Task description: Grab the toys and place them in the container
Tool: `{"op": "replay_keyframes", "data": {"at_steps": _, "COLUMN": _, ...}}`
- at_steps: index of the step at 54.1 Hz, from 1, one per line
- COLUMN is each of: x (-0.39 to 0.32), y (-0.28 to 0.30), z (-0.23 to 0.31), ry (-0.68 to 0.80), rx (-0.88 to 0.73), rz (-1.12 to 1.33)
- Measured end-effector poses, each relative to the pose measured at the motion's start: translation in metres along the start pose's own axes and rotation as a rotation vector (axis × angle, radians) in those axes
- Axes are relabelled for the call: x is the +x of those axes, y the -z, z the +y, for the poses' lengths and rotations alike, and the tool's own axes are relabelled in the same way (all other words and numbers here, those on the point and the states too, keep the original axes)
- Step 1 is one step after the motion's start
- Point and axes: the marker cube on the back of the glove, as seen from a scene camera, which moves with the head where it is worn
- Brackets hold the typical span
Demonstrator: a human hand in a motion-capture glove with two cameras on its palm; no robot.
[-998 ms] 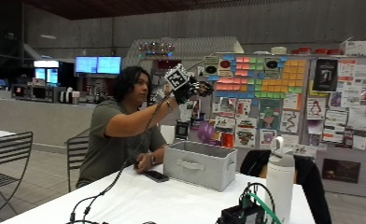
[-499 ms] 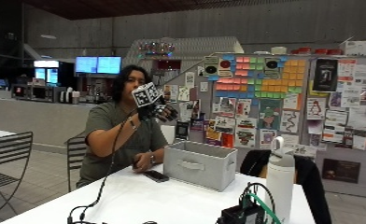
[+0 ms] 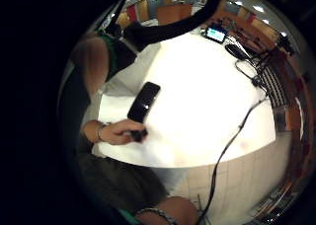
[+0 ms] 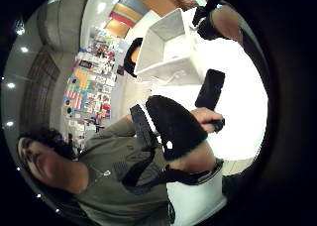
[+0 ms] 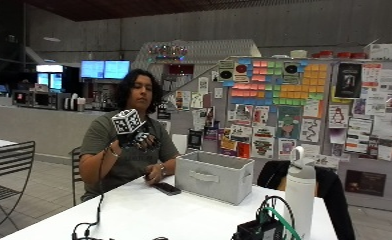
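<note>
White tabletop [image 5: 149, 210] fills the foreground, with a board of coloured notes on the wall behind. On the table stands the grey fabric container [image 5: 214, 176], a black phone [image 5: 166, 188] just beside it on the person's side. The gloved right hand [image 5: 137, 140] is raised at chest height above the table, well apart from the container; whether its fingers are curled or straight I cannot tell. The bare left hand [image 3: 121, 132] rests on the table edge, pinching a small dark object [image 3: 138, 134] just beside the phone
</note>
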Motion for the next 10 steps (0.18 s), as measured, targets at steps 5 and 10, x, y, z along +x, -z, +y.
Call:
{"op": "replay_keyframes", "data": {"at_steps": 5, "x": 0.012, "y": -0.008, "z": 0.009, "ry": -0.025, "rx": -0.026, "rz": -0.004}}
{"op": "replay_keyframes", "data": {"at_steps": 10, "x": 0.022, "y": -0.013, "z": 0.010, "ry": -0.051, "rx": -0.058, "rz": -0.028}}
